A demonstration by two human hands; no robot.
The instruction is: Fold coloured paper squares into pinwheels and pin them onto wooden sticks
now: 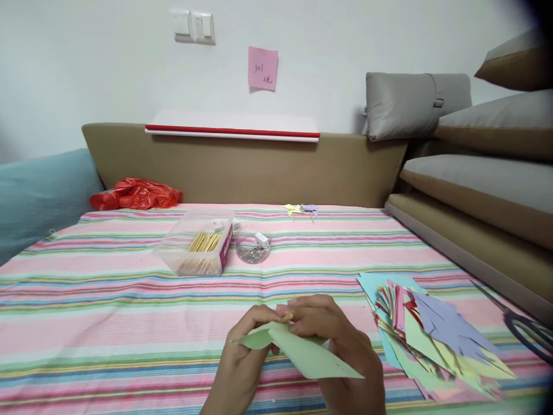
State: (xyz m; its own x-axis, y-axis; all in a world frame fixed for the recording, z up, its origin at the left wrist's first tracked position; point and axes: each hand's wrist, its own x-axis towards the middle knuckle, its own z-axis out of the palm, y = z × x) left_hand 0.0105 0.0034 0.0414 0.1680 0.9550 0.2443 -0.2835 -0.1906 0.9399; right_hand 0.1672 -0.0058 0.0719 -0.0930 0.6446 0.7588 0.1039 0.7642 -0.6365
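A light green paper pinwheel (306, 353) with curved, folded blades is held between my two hands above the striped cloth. My left hand (244, 351) is closed on its left side, thumb and finger near the centre. My right hand (341, 334) pinches at the centre from the other side, its fingertips meeting those of my left hand. The end of a wooden stick (285, 318) shows between the fingertips; the rest of it is hidden. Whether a pin is in the centre cannot be seen.
A clear box (173, 253) of wooden sticks and a round tub of pins (253, 253) stand ahead. Cut coloured paper (449, 328) and scissors (518, 323) lie at right. Yellow (294, 209) and purple (309, 208) pinwheels lie at the back, a red plastic bag (138, 195) back left.
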